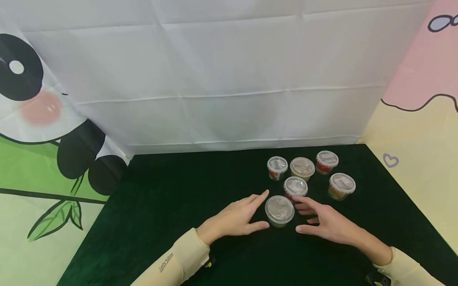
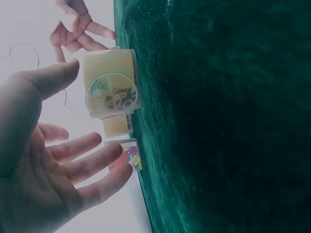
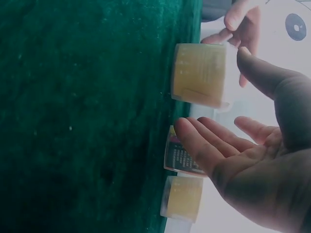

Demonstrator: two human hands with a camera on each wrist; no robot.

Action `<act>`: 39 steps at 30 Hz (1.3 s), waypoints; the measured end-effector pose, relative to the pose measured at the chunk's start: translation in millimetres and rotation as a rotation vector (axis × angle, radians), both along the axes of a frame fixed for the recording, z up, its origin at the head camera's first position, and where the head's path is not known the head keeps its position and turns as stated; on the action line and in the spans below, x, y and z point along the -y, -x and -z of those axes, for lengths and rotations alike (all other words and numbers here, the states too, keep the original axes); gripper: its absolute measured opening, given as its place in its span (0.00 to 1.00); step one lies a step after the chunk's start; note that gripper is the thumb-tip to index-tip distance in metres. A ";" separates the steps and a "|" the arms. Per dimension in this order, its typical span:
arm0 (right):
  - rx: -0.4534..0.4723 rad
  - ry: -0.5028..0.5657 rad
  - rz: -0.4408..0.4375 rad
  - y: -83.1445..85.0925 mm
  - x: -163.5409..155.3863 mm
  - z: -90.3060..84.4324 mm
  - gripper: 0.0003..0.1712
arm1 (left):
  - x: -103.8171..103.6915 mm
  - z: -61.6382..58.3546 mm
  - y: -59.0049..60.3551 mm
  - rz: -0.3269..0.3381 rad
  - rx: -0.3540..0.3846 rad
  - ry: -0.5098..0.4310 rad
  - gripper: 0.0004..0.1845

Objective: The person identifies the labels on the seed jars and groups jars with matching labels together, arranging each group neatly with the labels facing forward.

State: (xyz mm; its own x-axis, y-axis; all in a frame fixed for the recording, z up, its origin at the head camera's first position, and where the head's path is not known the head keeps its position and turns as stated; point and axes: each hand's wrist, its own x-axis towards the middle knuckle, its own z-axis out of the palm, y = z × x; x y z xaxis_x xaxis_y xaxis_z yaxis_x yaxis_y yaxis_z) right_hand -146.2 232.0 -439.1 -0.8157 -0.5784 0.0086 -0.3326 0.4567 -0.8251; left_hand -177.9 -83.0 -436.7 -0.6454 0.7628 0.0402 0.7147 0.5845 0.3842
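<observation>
A clear-lidded plastic tub (image 1: 280,209) with pale yellowish contents stands upright on the dark green cloth. In the left wrist view, its side (image 2: 110,73) carries a round printed label. On its left is my left hand (image 1: 240,217), fingers extended and thumb apart. My right hand (image 1: 329,223) is on its other side, palm facing the tub, fingers spread. Neither hand grips anything; whether a fingertip touches the tub cannot be told. Just behind stands a smaller lidded cup (image 1: 295,186) with some red on it, partly hidden near the right fingertips.
Farther back are more lidded cups: one at the left (image 1: 277,165), a pale one (image 1: 302,167), a red-banded one (image 1: 327,161) and one with yellowish contents (image 1: 342,184). The green cloth (image 1: 179,190) meets a white curtain (image 1: 222,79) behind; printed panels flank both sides.
</observation>
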 end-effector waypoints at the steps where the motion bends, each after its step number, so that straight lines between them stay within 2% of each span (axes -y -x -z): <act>1: 0.010 0.007 -0.010 0.2 1.4 1.2 0.46 | -1.5 0.9 0.5 0.005 0.001 0.001 0.46; 7: 0.059 0.018 -0.028 1.0 6.2 9.0 0.49 | -9.3 4.1 2.4 0.035 -0.002 0.013 0.46; 19: 0.059 0.015 -0.007 12.5 13.8 10.3 0.51 | -16.6 5.3 10.0 -0.004 0.020 0.052 0.46; 25: 0.033 0.021 -0.006 16.5 15.9 8.0 0.49 | -18.7 6.1 9.2 -0.009 0.021 0.037 0.45; 33: 0.072 0.036 -0.019 18.0 18.3 8.5 0.47 | -18.4 9.3 4.1 -0.018 0.027 0.021 0.44; 39: 0.070 0.031 -0.020 18.2 19.2 7.9 0.45 | -19.8 7.2 5.1 -0.008 0.015 0.006 0.42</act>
